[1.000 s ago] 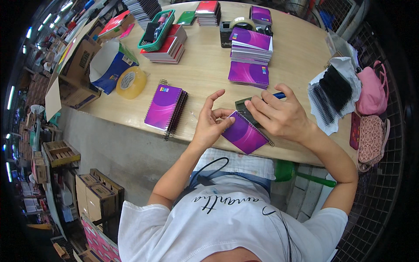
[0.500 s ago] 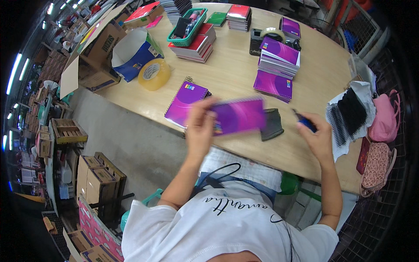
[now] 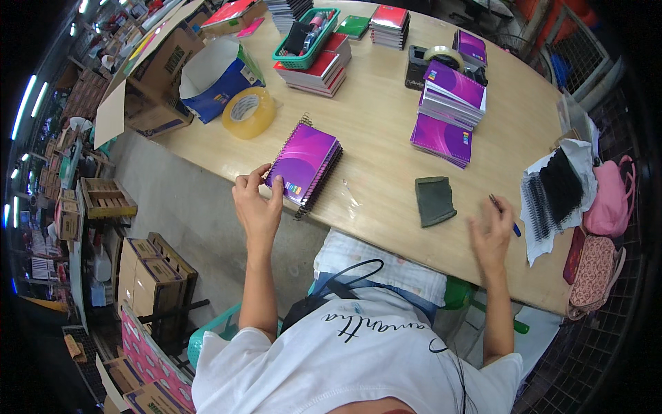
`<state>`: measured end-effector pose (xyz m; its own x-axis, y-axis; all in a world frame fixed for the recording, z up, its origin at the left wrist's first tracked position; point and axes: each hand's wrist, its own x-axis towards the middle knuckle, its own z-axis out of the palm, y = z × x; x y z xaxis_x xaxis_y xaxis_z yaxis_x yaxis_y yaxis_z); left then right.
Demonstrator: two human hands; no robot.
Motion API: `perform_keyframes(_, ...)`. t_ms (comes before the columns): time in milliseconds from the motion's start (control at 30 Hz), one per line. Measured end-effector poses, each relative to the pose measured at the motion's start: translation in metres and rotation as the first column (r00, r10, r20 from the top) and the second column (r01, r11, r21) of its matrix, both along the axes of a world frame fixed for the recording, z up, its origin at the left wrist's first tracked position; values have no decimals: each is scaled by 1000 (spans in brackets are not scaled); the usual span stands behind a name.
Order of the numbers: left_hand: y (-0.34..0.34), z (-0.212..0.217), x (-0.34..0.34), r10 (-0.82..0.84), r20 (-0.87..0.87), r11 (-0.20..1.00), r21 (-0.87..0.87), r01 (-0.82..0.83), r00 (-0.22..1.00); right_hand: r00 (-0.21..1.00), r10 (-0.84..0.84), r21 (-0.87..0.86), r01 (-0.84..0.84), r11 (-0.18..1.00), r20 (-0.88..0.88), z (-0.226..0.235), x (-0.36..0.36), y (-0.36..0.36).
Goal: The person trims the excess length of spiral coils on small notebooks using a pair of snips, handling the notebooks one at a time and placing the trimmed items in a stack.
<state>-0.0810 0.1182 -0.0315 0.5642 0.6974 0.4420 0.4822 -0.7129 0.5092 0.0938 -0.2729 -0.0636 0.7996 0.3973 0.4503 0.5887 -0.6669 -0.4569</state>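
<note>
Purple spiral notebooks (image 3: pixel 303 162) lie in a small stack near the table's front edge, with black coils along the side. My left hand (image 3: pixel 256 207) grips the near left corner of the top notebook, thumb on its cover and fingers at its edge. To the right, my right hand (image 3: pixel 491 234) is low over the table, slightly blurred, thumb apart from the fingers. A dark pen-like tool with a blue end (image 3: pixel 516 229) lies under its fingertips. Between the hands rests a dark grey-green pad (image 3: pixel 435 201).
Purple notepads (image 3: pixel 441 141) are stacked further back, beside a tape dispenser (image 3: pixel 416 67). A clear tape roll (image 3: pixel 249 113), a blue open bag (image 3: pixel 214 86) and a green basket (image 3: pixel 307 41) on red notebooks stand behind. Black coils (image 3: pixel 557 183) and pink pouches (image 3: pixel 607 200) sit at right.
The purple notepad my left hand held in the air now lies on the stack, and that hand has moved left. My right hand has lowered the blue-ended tool to the table and loosened from it.
</note>
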Motion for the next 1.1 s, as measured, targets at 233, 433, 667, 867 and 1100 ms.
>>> perform_keyframes(233,-70,58,59,-432,311,901,102,422,847,962,271,7,-271,962,-35,-14,-7,53)
perform_keyframes(433,-136,43,243,-985,-98,136,82,987,143,999,19,19,-18,1000,-43,26,28,-3)
perform_keyframes(667,-173,6,338,-752,-610,-136,-228,964,-251,884,-447,-145,464,874,136,-4,69,-104)
perform_keyframes(867,-170,43,331,-732,-662,-239,31,970,-159,833,-538,-335,548,766,133,-18,92,-110)
perform_keyframes(1100,-146,135,188,-937,226,327,292,899,268,789,-442,-284,581,763,426,-20,106,-129)
